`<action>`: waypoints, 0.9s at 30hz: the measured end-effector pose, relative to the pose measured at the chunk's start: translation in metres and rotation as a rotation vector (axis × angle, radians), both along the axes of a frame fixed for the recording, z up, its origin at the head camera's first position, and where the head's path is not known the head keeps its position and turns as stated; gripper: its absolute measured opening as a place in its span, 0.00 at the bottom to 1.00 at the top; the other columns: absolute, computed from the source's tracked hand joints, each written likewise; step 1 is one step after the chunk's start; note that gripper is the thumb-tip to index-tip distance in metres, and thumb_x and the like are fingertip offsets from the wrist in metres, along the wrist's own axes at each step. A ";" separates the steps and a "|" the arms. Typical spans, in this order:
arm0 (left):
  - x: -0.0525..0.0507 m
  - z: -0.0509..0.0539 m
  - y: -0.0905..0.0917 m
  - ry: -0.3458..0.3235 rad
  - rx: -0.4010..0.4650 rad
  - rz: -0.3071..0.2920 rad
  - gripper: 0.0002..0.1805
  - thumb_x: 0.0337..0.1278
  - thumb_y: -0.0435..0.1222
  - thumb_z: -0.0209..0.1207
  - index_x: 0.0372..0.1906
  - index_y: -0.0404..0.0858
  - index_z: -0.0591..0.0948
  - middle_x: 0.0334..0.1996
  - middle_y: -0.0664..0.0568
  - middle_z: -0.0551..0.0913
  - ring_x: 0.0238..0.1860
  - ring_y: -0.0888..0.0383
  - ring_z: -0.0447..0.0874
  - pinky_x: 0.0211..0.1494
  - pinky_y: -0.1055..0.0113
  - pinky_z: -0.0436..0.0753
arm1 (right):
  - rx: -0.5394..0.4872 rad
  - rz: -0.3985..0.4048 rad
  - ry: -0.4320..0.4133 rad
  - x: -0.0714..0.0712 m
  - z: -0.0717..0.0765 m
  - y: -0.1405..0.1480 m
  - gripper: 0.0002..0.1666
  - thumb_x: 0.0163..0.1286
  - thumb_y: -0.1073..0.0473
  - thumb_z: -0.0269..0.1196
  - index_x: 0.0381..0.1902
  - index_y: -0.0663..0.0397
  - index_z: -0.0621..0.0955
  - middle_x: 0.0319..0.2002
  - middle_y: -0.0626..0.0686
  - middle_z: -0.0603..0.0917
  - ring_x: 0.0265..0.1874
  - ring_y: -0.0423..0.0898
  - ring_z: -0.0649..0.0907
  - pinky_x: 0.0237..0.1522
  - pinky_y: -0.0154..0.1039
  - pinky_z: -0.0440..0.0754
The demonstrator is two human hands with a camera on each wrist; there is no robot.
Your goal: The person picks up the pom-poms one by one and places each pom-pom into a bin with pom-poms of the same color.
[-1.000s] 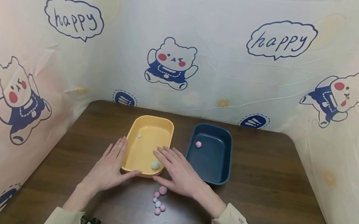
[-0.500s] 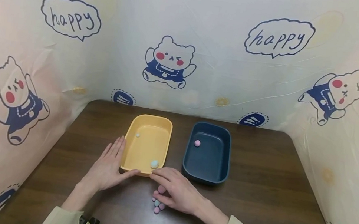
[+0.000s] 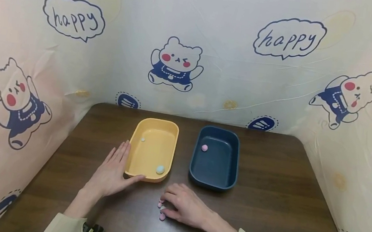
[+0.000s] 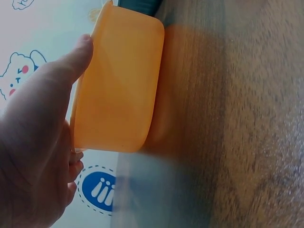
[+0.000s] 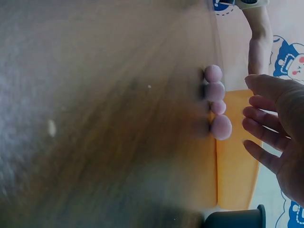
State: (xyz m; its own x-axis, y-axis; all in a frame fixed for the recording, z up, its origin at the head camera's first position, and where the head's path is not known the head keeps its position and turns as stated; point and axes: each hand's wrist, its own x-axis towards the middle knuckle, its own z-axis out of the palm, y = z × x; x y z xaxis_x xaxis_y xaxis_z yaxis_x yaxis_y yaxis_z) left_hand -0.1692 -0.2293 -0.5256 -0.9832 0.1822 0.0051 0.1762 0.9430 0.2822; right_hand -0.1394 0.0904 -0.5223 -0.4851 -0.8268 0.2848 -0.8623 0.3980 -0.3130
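My left hand (image 3: pixel 109 172) rests against the left side of the yellow tray (image 3: pixel 151 152), fingers straight, thumb at its front rim. The left wrist view shows the thumb (image 4: pixel 78 54) by the tray's rim. My right hand (image 3: pixel 188 207) hovers over a small group of balls in front of the tray, partly covering them. A pink ball (image 3: pixel 162 217) shows below its thumb. In the right wrist view several pink balls, one of them a larger ball (image 5: pixel 221 127), lie apart from the loosely bent fingers of my right hand (image 5: pixel 289 128), which hold nothing.
Inside the yellow tray lie a mint ball (image 3: pixel 160 169) and a tiny pale ball (image 3: pixel 142 139). A dark blue tray (image 3: pixel 215 170) stands to its right, with one pink ball (image 3: pixel 204 148) inside. A printed curtain (image 3: pixel 226 70) encloses the wooden table (image 3: pixel 269 172).
My right hand has left the yellow tray's right side and moved down toward me, over the balls, its fingers bending. My left hand has stayed at the tray.
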 end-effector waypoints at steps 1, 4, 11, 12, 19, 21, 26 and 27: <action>0.000 0.000 0.000 0.001 -0.001 0.002 0.74 0.61 0.81 0.54 0.90 0.32 0.43 0.91 0.35 0.47 0.91 0.35 0.48 0.93 0.34 0.52 | 0.011 0.002 -0.016 0.000 0.000 0.000 0.11 0.73 0.51 0.76 0.50 0.46 0.89 0.47 0.43 0.88 0.50 0.39 0.85 0.60 0.37 0.84; 0.000 0.000 0.000 0.004 0.002 0.000 0.74 0.61 0.81 0.55 0.90 0.32 0.44 0.91 0.35 0.47 0.91 0.35 0.48 0.93 0.35 0.52 | 0.041 0.005 -0.045 0.001 -0.002 -0.001 0.11 0.74 0.51 0.75 0.50 0.45 0.89 0.47 0.43 0.88 0.49 0.38 0.84 0.60 0.35 0.84; -0.001 0.000 -0.001 0.026 0.006 -0.002 0.74 0.59 0.82 0.56 0.90 0.32 0.46 0.90 0.35 0.50 0.91 0.35 0.51 0.92 0.35 0.54 | 0.097 -0.003 -0.037 0.001 -0.007 -0.003 0.12 0.75 0.50 0.75 0.51 0.45 0.90 0.48 0.42 0.88 0.48 0.37 0.84 0.58 0.33 0.84; -0.001 0.000 -0.001 0.031 0.006 -0.002 0.74 0.59 0.82 0.56 0.90 0.32 0.47 0.90 0.35 0.51 0.90 0.35 0.52 0.92 0.35 0.54 | 0.104 -0.002 -0.038 0.001 -0.008 -0.003 0.12 0.75 0.51 0.75 0.51 0.45 0.90 0.48 0.42 0.88 0.48 0.37 0.84 0.58 0.33 0.83; 0.000 -0.001 -0.003 0.036 0.007 0.004 0.74 0.58 0.83 0.56 0.90 0.33 0.47 0.90 0.35 0.52 0.90 0.36 0.52 0.93 0.36 0.54 | 0.138 0.009 -0.059 0.003 -0.011 -0.005 0.11 0.76 0.52 0.74 0.53 0.46 0.89 0.50 0.43 0.89 0.52 0.36 0.85 0.59 0.32 0.82; 0.000 -0.001 -0.003 0.027 0.010 0.006 0.74 0.58 0.83 0.55 0.90 0.34 0.47 0.90 0.35 0.52 0.90 0.35 0.52 0.93 0.36 0.54 | 0.141 0.010 -0.050 0.003 -0.011 -0.005 0.11 0.76 0.52 0.74 0.53 0.46 0.89 0.50 0.43 0.89 0.52 0.36 0.86 0.59 0.32 0.83; -0.001 0.001 -0.003 0.024 0.025 0.008 0.75 0.57 0.83 0.56 0.91 0.34 0.47 0.90 0.35 0.52 0.90 0.35 0.52 0.92 0.35 0.54 | 0.152 0.013 -0.033 0.002 -0.012 -0.007 0.11 0.75 0.52 0.74 0.52 0.46 0.89 0.49 0.43 0.89 0.51 0.36 0.85 0.59 0.33 0.83; -0.001 0.001 -0.002 0.027 0.029 0.008 0.75 0.57 0.82 0.56 0.91 0.34 0.47 0.90 0.35 0.52 0.90 0.35 0.52 0.92 0.35 0.55 | 0.158 0.014 -0.032 0.002 -0.012 -0.008 0.11 0.75 0.52 0.74 0.52 0.46 0.89 0.49 0.43 0.88 0.51 0.36 0.85 0.59 0.32 0.83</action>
State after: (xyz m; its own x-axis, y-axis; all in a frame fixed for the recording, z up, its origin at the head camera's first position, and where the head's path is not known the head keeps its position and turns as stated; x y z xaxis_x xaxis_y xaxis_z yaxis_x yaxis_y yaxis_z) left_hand -0.1702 -0.2317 -0.5244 -0.9841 0.1737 0.0373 0.1767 0.9359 0.3047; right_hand -0.1374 0.0829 -0.5345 -0.4799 -0.8669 0.1351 -0.8587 0.4326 -0.2749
